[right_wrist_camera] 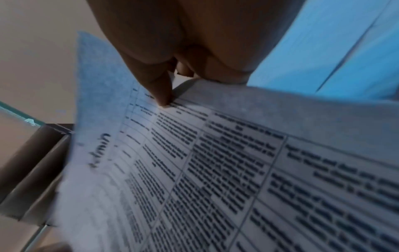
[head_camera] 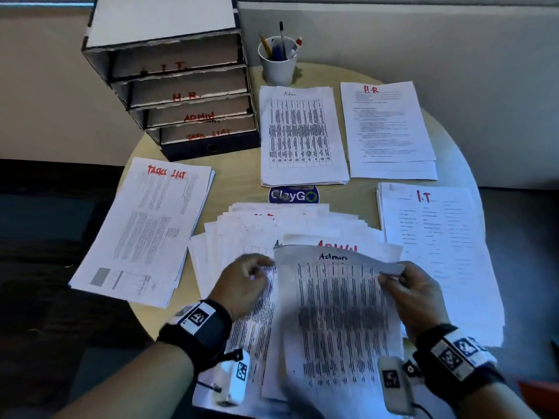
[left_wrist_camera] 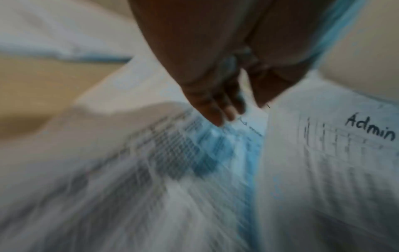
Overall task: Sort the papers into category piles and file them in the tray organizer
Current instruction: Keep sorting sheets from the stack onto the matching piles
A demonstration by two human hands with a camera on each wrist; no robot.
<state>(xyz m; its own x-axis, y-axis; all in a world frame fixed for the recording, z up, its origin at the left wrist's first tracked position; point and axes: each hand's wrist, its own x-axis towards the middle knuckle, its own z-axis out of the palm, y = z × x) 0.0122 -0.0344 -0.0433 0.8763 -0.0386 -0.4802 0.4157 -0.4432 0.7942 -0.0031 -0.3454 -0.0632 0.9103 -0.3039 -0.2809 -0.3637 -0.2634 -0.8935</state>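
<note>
My right hand point(head_camera: 390, 278) pinches the top right corner of a table-printed sheet marked Admin point(head_camera: 338, 313), lifted off the fanned unsorted papers point(head_camera: 242, 231). The right wrist view shows the thumb point(right_wrist_camera: 165, 102) on top of that sheet point(right_wrist_camera: 215, 170). My left hand point(head_camera: 260, 267) rests on the fan beside the sheet's left edge, its fingers point(left_wrist_camera: 220, 116) touching the paper below. Sorted piles lie around: Admin point(head_camera: 302, 134), H.R point(head_camera: 390, 128), I.T point(head_camera: 435, 255), Tasks List point(head_camera: 145, 231). The labelled tray organizer point(head_camera: 181, 95) stands at the back left.
A white cup of pens point(head_camera: 278, 62) stands behind the Admin pile. A blue round sticker point(head_camera: 293, 195) sits mid-table. The round wooden table point(head_camera: 236, 176) drops off close behind the organizer, and the I.T pile overhangs its right edge.
</note>
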